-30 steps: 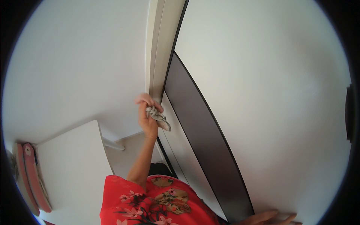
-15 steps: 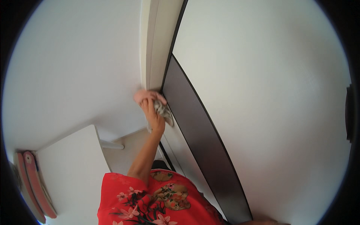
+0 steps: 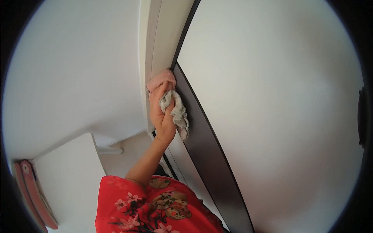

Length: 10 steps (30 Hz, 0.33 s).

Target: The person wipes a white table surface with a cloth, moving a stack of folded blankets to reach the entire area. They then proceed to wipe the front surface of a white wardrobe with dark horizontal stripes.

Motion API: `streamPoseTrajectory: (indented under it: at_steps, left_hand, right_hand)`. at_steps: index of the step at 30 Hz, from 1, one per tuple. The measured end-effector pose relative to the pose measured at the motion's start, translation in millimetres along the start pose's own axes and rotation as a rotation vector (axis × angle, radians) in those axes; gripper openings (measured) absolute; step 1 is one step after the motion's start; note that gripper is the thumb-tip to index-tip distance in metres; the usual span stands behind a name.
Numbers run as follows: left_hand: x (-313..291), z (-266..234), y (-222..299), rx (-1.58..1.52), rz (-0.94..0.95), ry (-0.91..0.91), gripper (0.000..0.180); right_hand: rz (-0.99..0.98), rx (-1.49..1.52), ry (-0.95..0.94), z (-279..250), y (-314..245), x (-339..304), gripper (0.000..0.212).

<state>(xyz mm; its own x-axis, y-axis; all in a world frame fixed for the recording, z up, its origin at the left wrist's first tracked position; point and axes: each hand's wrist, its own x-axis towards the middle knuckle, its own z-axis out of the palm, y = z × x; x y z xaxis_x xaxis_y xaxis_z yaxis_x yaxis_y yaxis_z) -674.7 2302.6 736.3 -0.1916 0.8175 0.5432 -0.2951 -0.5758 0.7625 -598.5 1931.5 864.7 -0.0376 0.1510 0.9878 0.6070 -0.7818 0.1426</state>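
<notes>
My left hand [image 3: 159, 106] reaches up from a red flowered sleeve and is closed around a crumpled cleaning cloth [image 3: 179, 110]. Fuzzy pink fabric shows beyond the fingers, and thin grey-white fabric bunches by the thumb and hangs down. Whether this is one cloth or two, I cannot tell. The pink part lies against the cream door frame [image 3: 165, 35], beside the dark edge of a white door [image 3: 272, 97]. A dark brown curved panel [image 3: 202, 143] runs down that door, close to the hanging cloth. My right hand is out of view.
A white wall [image 3: 77, 70] stands left of the frame. Below it is a white tabletop [image 3: 70, 167] with a rounded corner and a pale rod-like part [image 3: 110, 150] beside it. Pink curved pieces [image 3: 33, 190] stand at the far left. A dark fitting [image 3: 362, 116] sits at the right rim.
My left hand and the cloth have moved slightly up along the frame, and more of the cloth shows. A bit of skin at the lower edge has left the view.
</notes>
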Motion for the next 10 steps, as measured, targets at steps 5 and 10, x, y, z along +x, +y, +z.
streamPoseTrajectory:
  at_steps: [5,10]
  left_hand:
    - [41.3,41.7,70.5,0.045,0.182,-0.002,0.041]
    - [38.4,49.9,127.6,-0.005,0.093,0.003,0.045]
  right_hand:
    - [-0.014,-0.024,-0.008,-19.6,28.7,49.2,0.049]
    - [-0.052,-0.024,-0.062,-48.7,68.8,108.6,0.051]
